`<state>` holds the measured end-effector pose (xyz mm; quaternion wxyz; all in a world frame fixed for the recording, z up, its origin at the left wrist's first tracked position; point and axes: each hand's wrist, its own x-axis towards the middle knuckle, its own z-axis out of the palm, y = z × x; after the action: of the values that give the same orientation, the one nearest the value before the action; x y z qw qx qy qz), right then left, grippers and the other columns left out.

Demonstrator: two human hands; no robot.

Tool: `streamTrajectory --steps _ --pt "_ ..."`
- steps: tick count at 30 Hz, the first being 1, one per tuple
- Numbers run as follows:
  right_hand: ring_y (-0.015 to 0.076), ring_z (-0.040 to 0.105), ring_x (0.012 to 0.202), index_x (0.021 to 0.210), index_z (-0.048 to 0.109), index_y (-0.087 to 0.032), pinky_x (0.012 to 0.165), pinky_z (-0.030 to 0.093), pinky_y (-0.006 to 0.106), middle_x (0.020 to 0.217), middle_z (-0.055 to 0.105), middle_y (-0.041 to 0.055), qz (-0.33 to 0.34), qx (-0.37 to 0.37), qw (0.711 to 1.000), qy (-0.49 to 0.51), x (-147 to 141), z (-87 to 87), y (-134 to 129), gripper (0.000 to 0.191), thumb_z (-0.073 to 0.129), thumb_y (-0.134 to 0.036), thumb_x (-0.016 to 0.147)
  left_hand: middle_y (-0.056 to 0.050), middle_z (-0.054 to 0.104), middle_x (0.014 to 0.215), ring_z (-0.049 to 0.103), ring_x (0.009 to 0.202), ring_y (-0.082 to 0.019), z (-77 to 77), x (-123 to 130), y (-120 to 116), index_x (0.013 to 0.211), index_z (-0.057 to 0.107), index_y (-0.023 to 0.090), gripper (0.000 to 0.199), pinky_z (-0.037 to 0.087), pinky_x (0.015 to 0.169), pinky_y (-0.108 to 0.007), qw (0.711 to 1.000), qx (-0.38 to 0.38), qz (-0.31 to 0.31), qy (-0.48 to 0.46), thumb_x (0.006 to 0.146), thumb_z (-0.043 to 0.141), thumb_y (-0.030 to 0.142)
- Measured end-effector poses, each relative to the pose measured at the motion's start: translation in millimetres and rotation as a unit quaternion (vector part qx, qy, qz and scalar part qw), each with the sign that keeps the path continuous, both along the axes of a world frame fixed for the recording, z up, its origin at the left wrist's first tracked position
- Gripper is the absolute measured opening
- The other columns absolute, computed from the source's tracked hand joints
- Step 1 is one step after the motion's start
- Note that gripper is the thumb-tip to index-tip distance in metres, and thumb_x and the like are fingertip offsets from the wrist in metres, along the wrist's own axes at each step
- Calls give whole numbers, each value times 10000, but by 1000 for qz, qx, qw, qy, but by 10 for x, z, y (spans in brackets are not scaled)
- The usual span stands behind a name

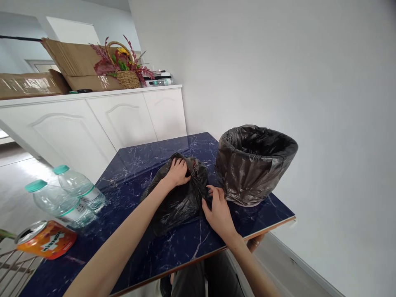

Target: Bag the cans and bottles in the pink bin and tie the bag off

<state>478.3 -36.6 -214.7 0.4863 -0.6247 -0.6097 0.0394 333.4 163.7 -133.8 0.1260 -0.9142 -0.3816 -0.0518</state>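
Observation:
A crumpled black plastic bag point(185, 204) lies on the dark blue marbled table in front of me, its mouth partly gathered and a bit of something reddish showing near the top. My left hand point(177, 172) is at the bag's mouth, fingers curled over the plastic and thumb to the right. At the bag's right side is my right hand point(219, 210), with thumb and fingers bent around the edge of the plastic. The bag's contents are mostly hidden. Just right of my right hand stands a bin point(253, 177) lined with a black bag folded over its rim.
Two clear bottles with teal caps, one nearer point(58, 202) and one behind point(78, 185), stand at the table's left beside an orange Mirinda can point(46, 239). A white cabinet point(130, 115) behind carries cardboard boxes point(83, 62) and a flower basket point(128, 79). A wall borders the right.

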Motion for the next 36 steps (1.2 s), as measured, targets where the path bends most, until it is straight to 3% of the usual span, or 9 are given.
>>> streamTrajectory --steps 9,15,19,22,24,27,29,32,36 --pt "295 694 1134 1424 502 -215 967 598 452 1221 653 141 32 8 999 16 -23 113 -36 439 521 -499 1090 -119 665 1393 648 1267 -304 180 -94 -124 1343 662 180 423 505 1108 -579 993 -58 57 85 1018 697 448" --pt "250 727 902 1452 471 -197 851 595 388 969 711 51 52 -9 999 5 -9 48 -37 459 561 -387 1044 -212 759 1195 725 1157 -396 458 -273 -465 1295 651 113 624 518 1037 -466 992 -94 53 69 806 847 448" --pt "254 743 809 1442 466 -183 726 563 334 914 720 43 28 -28 999 -1 16 -20 -38 432 494 -295 1026 -180 760 1229 723 1139 -390 819 -431 -735 1305 653 160 747 541 877 -394 992 -115 27 52 766 818 650" --pt "274 767 812 1439 461 -182 678 542 326 978 758 73 0 -55 998 7 21 -50 -43 422 474 -299 1034 -117 784 1086 740 988 -332 1199 -588 -993 1238 708 196 780 503 733 -342 985 -171 8 31 749 743 804" --pt "287 783 849 1437 461 -188 690 547 331 1031 778 90 -8 -65 998 13 17 -60 -47 416 473 -300 1037 -73 779 971 727 822 -265 1478 -718 -1172 1195 734 213 735 461 646 -314 968 -253 1 7 753 739 801" --pt "295 796 900 1439 457 -196 702 553 329 1094 793 105 -10 -78 997 13 14 -65 -56 415 484 -303 1039 -44 777 1007 716 804 -221 1851 -944 -1376 1252 724 239 699 484 657 -288 936 -345 -22 -66 776 755 750" --pt "294 799 921 1443 452 -198 700 553 322 1114 796 110 -10 -90 996 14 14 -62 -64 419 489 -312 1041 -59 775 1134 723 893 -230 2015 -1100 -1421 1340 676 243 727 522 727 -299 939 -296 -21 -173 825 703 755" --pt "296 795 950 1443 451 -193 707 552 321 1102 794 114 -5 -100 995 17 17 -56 -78 422 485 -324 1043 -101 751 1266 714 1017 -280 2078 -1334 -1306 1448 591 227 803 537 851 -355 965 -89 51 -243 852 680 757" --pt "302 789 934 1424 471 -177 721 556 342 1067 788 118 3 -83 996 23 16 -61 -92 422 478 -328 1030 -166 714 1324 666 1174 -373 1816 -1663 -946 1454 594 198 696 453 1050 -474 991 61 120 -6 885 717 579"
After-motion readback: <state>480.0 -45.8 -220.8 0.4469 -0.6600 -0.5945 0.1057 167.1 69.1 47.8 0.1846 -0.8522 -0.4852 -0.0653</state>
